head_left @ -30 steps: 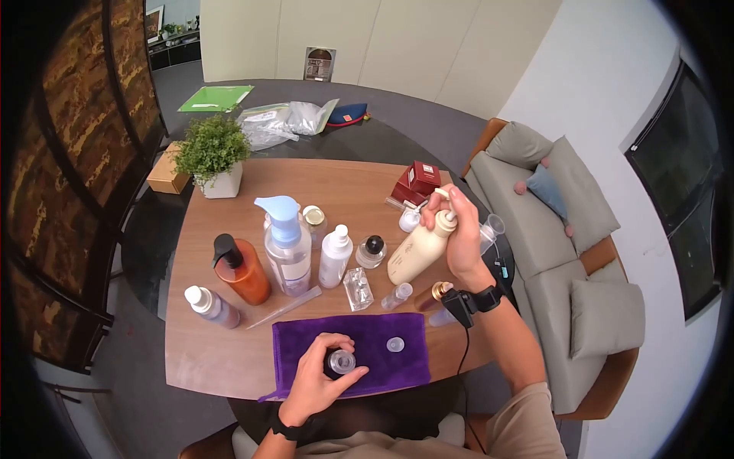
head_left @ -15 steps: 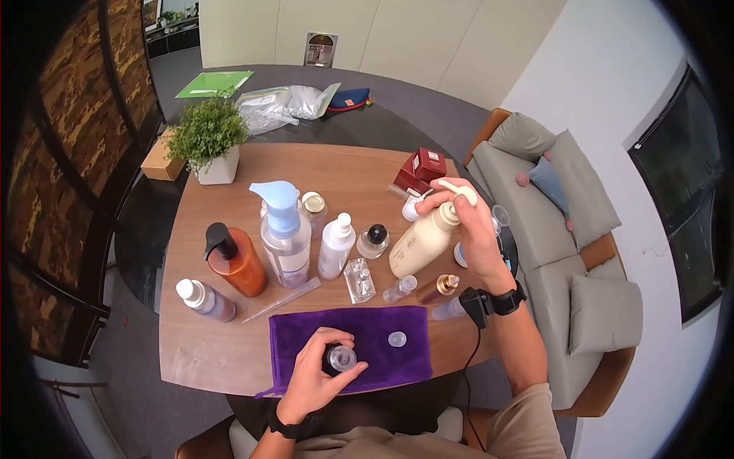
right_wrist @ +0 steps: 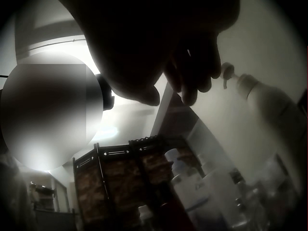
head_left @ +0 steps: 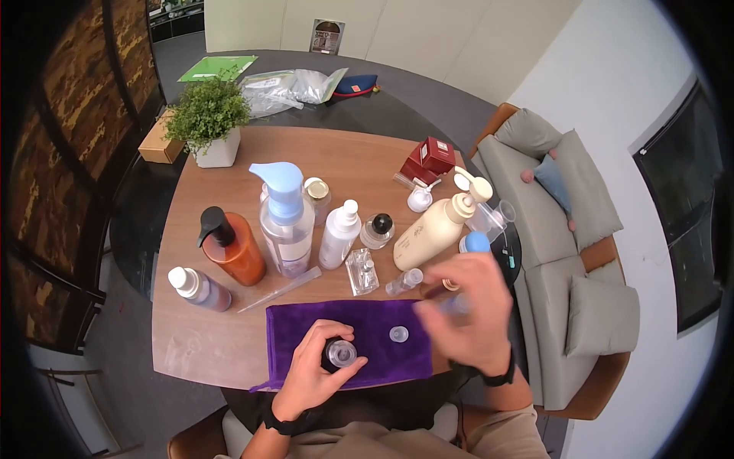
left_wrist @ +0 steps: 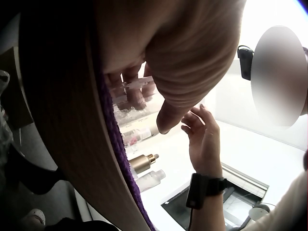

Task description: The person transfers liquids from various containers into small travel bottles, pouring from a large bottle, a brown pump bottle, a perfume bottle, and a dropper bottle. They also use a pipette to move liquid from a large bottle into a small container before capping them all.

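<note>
right hand | off cream pump bottle | now nearer purple cloth

Three large pump bottles, two red boxes, one purple cloth, one potted plant, one blue pouch

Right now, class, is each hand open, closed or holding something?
Left hand: holding a small container, fingers curled round it.
Right hand: open, empty.

purple cloth, cream pump bottle — orange bottle with black pump
</note>
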### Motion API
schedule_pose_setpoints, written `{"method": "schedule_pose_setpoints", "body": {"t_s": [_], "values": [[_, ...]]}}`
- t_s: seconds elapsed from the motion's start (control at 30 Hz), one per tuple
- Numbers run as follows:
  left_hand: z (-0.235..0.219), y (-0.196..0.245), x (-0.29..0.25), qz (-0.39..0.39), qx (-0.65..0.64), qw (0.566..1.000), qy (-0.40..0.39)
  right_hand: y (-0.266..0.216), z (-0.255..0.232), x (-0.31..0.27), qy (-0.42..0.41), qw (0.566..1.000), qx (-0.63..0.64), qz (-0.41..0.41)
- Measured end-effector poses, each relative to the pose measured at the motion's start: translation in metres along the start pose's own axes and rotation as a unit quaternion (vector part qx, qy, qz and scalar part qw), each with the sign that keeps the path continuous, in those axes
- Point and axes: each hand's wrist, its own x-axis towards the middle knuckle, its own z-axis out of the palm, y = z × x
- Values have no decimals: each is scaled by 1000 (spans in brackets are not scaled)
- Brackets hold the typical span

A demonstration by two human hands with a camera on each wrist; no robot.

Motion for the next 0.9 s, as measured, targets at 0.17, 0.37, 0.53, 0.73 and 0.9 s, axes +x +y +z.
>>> {"method": "schedule_pose_setpoints", "body": {"t_s": [0.17, 0.37, 0.53, 0.73, 0.9], "values": [[2, -6, -4, 6, -10, 1000, -1, -5, 59, -2, -19, 987, -160, -22], [1, -2, -4, -17, -15, 1000, 1, 5, 90, 5, -95, 974, -206, 0], [4, -5, -4, -21, -13, 999, 22, 11, 104, 7, -124, 953, -275, -23], [4, -5, -6, -51, -46, 998, 2, 16, 106, 8, -112, 958, -265, -16], [2, -5, -6, -38, -36, 999, 0, 17, 90, 12, -29, 990, -136, 7]]}}
